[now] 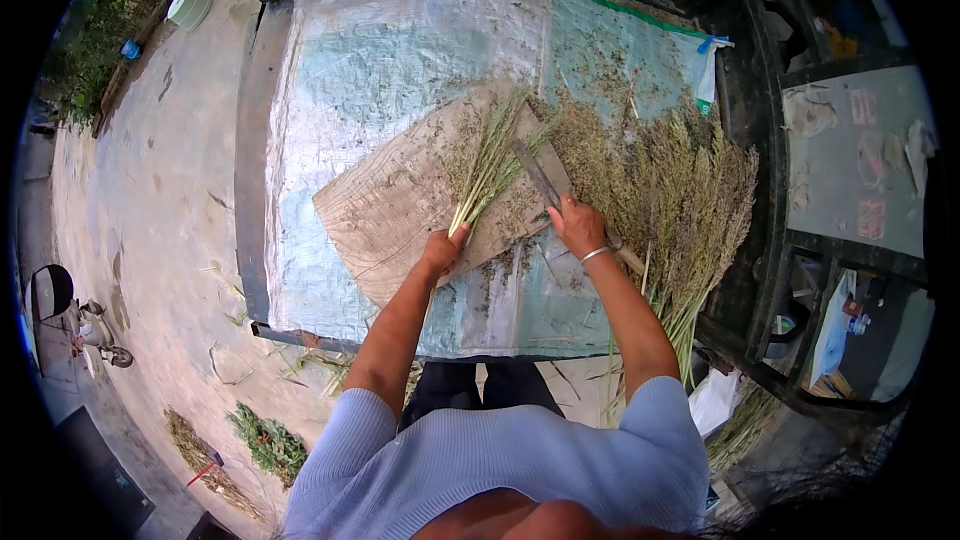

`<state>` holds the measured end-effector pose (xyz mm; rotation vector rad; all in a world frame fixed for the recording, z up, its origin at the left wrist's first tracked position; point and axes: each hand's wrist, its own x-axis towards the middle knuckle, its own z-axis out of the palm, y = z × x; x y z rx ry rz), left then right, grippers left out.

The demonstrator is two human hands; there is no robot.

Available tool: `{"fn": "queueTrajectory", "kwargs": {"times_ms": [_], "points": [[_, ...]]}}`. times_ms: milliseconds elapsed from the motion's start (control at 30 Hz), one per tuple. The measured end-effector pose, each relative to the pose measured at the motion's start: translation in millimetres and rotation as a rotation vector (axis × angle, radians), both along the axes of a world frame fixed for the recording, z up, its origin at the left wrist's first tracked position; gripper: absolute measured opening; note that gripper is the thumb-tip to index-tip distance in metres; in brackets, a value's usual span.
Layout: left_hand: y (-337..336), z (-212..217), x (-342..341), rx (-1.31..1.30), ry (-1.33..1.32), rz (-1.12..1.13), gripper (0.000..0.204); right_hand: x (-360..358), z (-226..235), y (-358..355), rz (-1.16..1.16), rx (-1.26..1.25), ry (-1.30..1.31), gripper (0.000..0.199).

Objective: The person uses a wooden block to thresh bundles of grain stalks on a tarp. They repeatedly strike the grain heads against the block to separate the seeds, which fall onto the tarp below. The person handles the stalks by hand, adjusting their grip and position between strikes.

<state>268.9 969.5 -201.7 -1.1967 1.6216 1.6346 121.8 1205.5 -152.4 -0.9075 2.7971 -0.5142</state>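
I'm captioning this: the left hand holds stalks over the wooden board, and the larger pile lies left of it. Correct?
Wrong side: the head view shows the larger pile right of the wooden board; the left hand does hold stalks.

You have two hands [441,251], one bracelet [596,253], one flat tool [538,176], one held stalk bundle [486,178], one board [375,195], one stalk heap [695,180], one bucket [190,8].

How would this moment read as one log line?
left hand: holds stalks | right hand: holds flat tool | board: under stalks, on sheet
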Motion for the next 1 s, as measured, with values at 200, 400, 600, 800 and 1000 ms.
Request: {"fn": "queueTrajectory", "kwargs": {"times_ms": [200,400,600,800,1000], "points": [[-3.7,10.5,-7.4,0.116,-0.053,0.063,0.048,16.0,-8.0,6.0,0.151,0.018,-0.054,0.026],[-4.6,14.6,-7.9,0.085,-0.079,0.064,0.047,27.8,11.9,-9.1,0.166,-0.021,-0.017,0.027],[-5.9,5.1,-9.1,0.152,-0.072,0.06,0.046,20.3,18.1,-4.1,0.19,0.044,-0.184,0.029],[5.8,14.2,-8.8,0.028,-0.038,0.071,0.038,4.0,16.2,9.9,0.088,0.059,-0.107,0.03],[-3.6,1.7,-5.4,-0.003,-0.073,0.01,0.036,27.9,28.1,4.1,0.081,-0.082,0.021,0.027]]}}
